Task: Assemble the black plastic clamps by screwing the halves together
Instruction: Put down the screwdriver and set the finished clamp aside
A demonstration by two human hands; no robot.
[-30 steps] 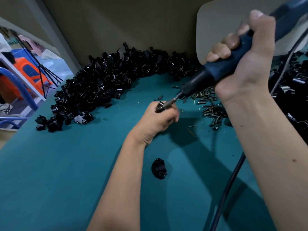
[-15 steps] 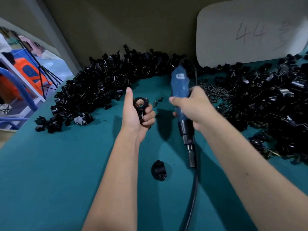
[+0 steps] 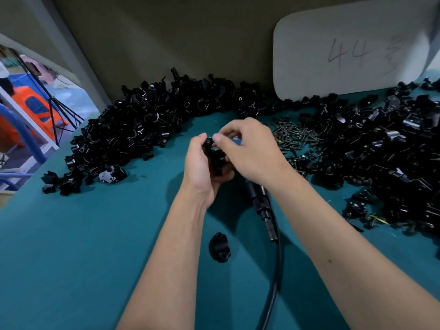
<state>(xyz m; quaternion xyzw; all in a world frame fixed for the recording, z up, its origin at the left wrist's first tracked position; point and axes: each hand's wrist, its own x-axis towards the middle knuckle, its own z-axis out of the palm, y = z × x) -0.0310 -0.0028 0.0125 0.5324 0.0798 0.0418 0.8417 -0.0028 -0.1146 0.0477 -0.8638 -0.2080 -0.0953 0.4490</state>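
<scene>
The left hand (image 3: 204,167) is curled around a black clamp (image 3: 214,158) and holds it up over the table. The right hand (image 3: 250,151) has its thumb and first finger pinched together right at the top of that clamp. It looks like it is pinching something tiny there, maybe a screw, but it is too small to tell. The two hands touch the same clamp, the left from the left side and below, the right from the right side and above. So the clamp sits between them, with its top end at the right fingertips. I think the next move is to set a screw into the hole at the top, so the hole should face up toward the right hand. Just under the right wrist lies the electric screwdriver (image 3: 262,206) on the green table (image 3: 83,246), its tip pointing toward the person and its black cord (image 3: 276,270) running down. The right hand is the nearer one to it. One finished-looking clamp piece (image 3: 219,247) lies alone closer in. The screws (image 3: 295,136) are in a small pile just right of the hands. Big heaps of black clamp parts (image 3: 142,129) lie far left and far right.
</scene>
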